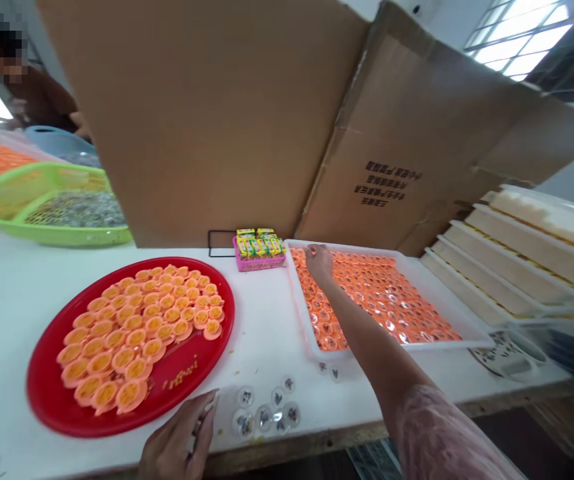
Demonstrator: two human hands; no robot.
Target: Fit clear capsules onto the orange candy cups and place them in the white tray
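My right hand [318, 261] reaches forward to the far left corner of a white tray [469, 333] packed with orange capped pieces [381, 300]; its fingers are curled down onto that corner, and whatever they pinch is hidden. My left hand [179, 443] rests at the table's near edge, fingers together, touching several small clear round caps [267, 415] that lie loose on the white table [1, 300]. Just left of it stands a round red tray [47, 397] with several orange cups [137, 327] filled with yellow.
A small pink basket [259, 252] of yellow-green packs stands against a big cardboard sheet [217, 113]. A green basket [51, 210] of silvery pieces is at far left, with another person behind. Stacked white trays [517, 260] rise at right.
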